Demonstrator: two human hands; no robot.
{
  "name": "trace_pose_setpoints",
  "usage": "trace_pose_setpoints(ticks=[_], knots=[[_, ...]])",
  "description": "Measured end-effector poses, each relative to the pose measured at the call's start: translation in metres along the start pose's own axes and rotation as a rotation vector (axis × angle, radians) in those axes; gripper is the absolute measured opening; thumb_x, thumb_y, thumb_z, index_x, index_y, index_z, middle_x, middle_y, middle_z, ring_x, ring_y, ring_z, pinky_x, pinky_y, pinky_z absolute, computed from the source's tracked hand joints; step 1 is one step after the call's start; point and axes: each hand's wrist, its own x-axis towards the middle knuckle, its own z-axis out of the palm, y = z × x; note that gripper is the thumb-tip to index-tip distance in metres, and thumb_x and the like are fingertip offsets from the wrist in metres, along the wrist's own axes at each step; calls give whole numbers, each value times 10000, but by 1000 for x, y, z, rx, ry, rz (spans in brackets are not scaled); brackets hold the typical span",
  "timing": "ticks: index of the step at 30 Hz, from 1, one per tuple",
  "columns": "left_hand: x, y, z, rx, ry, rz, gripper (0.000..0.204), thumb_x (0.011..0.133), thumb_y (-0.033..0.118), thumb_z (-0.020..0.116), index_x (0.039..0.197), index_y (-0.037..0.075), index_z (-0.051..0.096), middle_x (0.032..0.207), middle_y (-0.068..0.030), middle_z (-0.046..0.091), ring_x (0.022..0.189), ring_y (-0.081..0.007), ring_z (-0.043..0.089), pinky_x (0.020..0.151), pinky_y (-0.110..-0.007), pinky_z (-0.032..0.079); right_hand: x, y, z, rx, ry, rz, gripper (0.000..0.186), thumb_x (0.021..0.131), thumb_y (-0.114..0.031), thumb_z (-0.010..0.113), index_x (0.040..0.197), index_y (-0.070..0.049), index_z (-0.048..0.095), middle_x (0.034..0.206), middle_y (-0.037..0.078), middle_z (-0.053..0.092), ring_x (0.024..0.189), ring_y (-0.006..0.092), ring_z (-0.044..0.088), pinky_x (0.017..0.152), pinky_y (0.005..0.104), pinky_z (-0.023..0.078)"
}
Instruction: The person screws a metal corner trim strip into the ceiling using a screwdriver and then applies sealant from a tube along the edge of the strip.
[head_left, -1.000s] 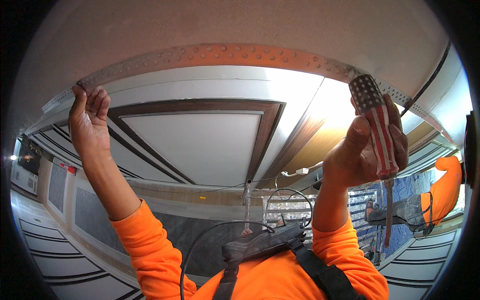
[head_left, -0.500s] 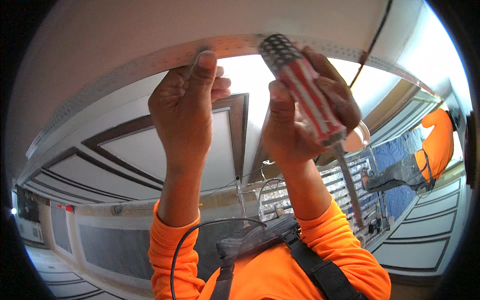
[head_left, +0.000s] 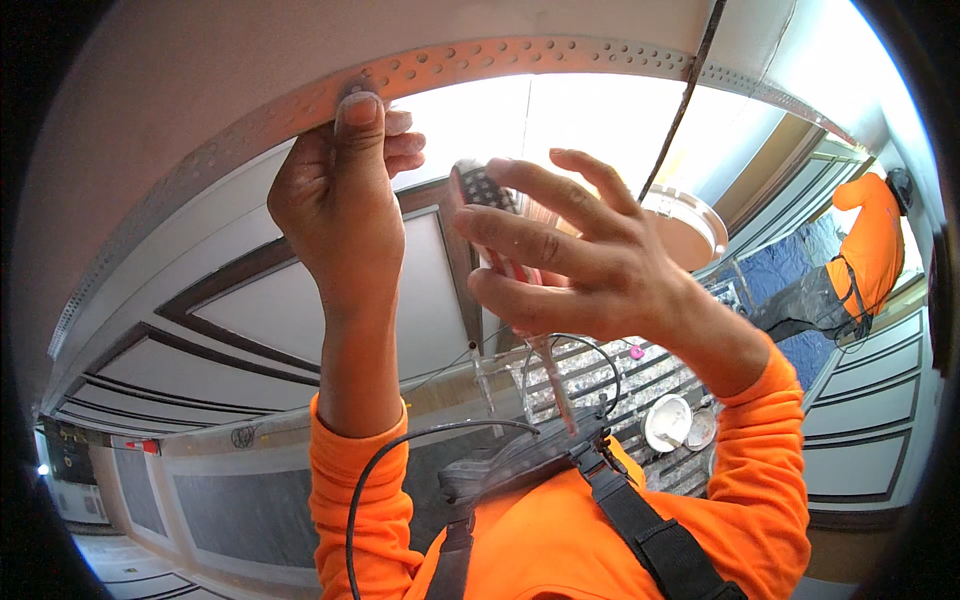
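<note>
A perforated metal strip [head_left: 520,57] runs in an arc along the edge of the pale panel overhead. My left hand [head_left: 350,195] is raised to it, with the thumb tip at the strip's lower edge and the fingers curled; a small dark bit shows just above the thumb, too small to name. To the right and lower, my right hand [head_left: 610,260] holds a screwdriver [head_left: 484,190] with a starred, red-and-white striped handle. Several of its fingers are spread across the handle and partly hide it. The butt points up, apart from the strip, while the shaft hangs down.
Far below lies a slatted, splattered platform [head_left: 625,375] with a white bucket [head_left: 667,422] on it. A round pale fixture [head_left: 688,225] shows beyond my right wrist. At far right stands another person [head_left: 870,235] in orange. A black cable [head_left: 385,455] loops by my chest.
My right hand has lowered the screwdriver from the strip and loosened its fingers, spreading them. My left hand has shifted slightly left and up along the strip. The view has shifted somewhat.
</note>
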Motion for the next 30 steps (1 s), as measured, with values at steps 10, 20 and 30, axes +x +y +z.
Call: trace_pose_setpoints(ticks=[10,20,30], knots=[[2,-3,-4,10,13,35,284,831,279,606,704,25,606,584,-80,623,529,-132,630,500,-256,542,-11,15,-23,-264,-167,-119,242,649,-191,670,822,-257,514,1099,-56,522,1111,224,457,810,407,375],[1,-3,-4,45,24,1,307,835,302,596,718,18,601,599,-80,626,543,-139,637,520,-263,549,4,32,-33,-446,-135,-107,239,601,-208,689,776,-281,544,1070,-88,510,1104,214,444,810,414,358],[-1,-3,0,30,-6,-88,293,853,270,574,867,-21,603,732,-135,639,616,-167,643,617,-294,566,-9,26,-12,-5,462,145,359,638,-91,734,967,-129,595,1079,136,548,989,258,551,787,331,469]])
